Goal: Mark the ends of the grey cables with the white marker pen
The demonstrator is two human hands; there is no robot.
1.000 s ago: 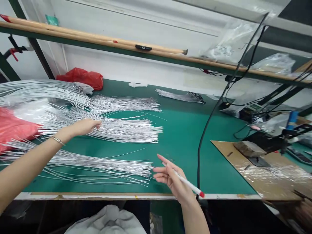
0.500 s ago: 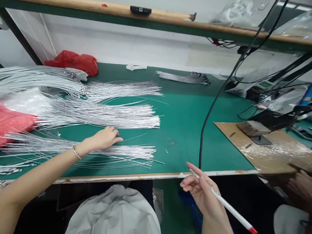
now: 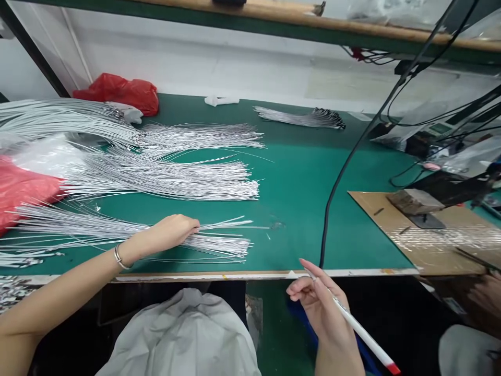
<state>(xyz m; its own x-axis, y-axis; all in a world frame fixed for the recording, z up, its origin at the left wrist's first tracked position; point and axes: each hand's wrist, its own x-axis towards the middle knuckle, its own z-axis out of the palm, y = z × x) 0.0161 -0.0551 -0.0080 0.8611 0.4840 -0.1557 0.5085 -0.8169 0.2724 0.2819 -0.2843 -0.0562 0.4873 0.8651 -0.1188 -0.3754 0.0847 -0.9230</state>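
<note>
My left hand (image 3: 178, 231) is closed on a few thin grey-white wires at the upper side of the nearest wire bundle (image 3: 223, 244), which lies along the front of the green table. The fingertips are mostly hidden behind the back of the hand. My right hand (image 3: 323, 300), just past the table's front edge, holds a slim white pen (image 3: 358, 329) with a red end, which points down to the right. Behind the left hand a second wire bundle (image 3: 195, 180) lies flat, its ends towards the right.
A third wire bundle (image 3: 203, 137) and a small dark-tipped bundle (image 3: 305, 117) lie further back. Red plastic bags (image 3: 121, 94) sit at the left. A black cable (image 3: 346, 164) hangs across the table. Cardboard (image 3: 381, 219) lies at the right, near a co-worker's hand (image 3: 487, 295).
My left hand has moved slightly right and closed on some wires, lifting them apart from the front bundle. My right hand keeps the pen, almost unmoved. The camera view has tilted slightly downward.
</note>
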